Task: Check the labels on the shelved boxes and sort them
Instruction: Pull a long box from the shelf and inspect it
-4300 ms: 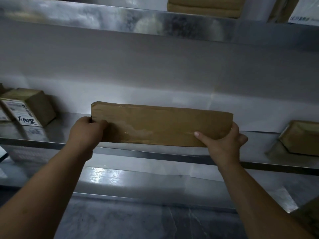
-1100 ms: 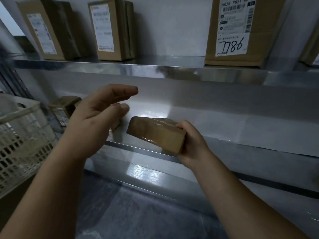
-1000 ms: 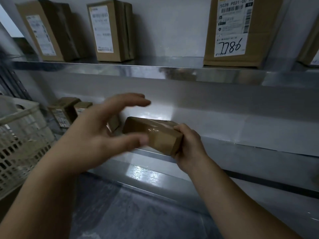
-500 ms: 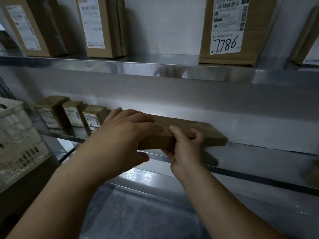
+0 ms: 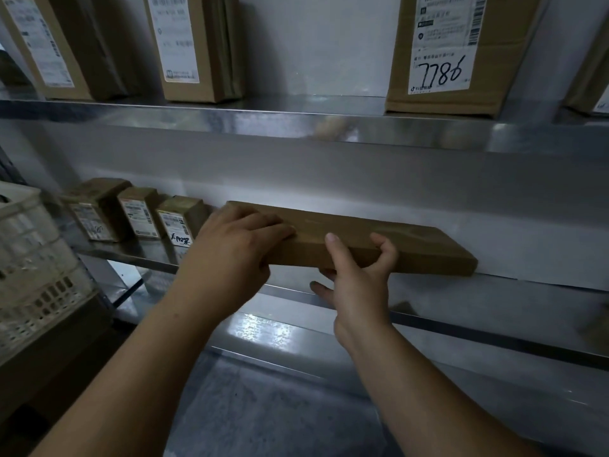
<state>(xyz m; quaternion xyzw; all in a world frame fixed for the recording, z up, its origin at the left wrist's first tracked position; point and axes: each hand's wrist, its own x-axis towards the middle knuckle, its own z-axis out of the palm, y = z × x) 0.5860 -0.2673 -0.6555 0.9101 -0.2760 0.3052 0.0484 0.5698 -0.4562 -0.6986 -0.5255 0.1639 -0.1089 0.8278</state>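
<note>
A long flat brown box hangs lengthwise just above the middle metal shelf, no label showing on its visible faces. My left hand grips its left end, fingers laid over the top and thumb underneath. My right hand holds it near the middle, fingers curled over the front edge and top, one finger below. Three small labelled boxes stand in a row on the same shelf, just left of the long box.
The upper shelf carries upright labelled boxes: two at the left and a large one marked 7786 at the right. A pale plastic basket stands at the far left. A lower shelf runs beneath.
The long box has been turned from end-on to lengthwise and brought in over the shelf next to the small boxes. My left hand, open a second ago, now grips its left end.
</note>
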